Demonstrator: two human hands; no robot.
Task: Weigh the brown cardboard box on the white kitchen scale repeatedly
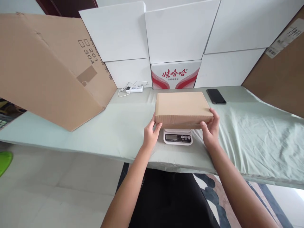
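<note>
A closed brown cardboard box (181,104) is held level between my two hands, over a white digital kitchen scale (178,142). My left hand (151,131) grips the box's near left corner, thumb on the front face. On the opposite side, my right hand (211,128) clasps the near right corner, its thumb also at the front. Only the scale's front shows, with a small display and several buttons; the box hides its weighing plate. Whether the box touches the plate I cannot tell.
A black phone (216,96) lies at the back right. A white power strip (134,89) with a cable sits at the back left. White boxes (182,31) form a wall behind, one with red print. Large cardboard sheets (59,72) flank the cloth-covered table (106,126).
</note>
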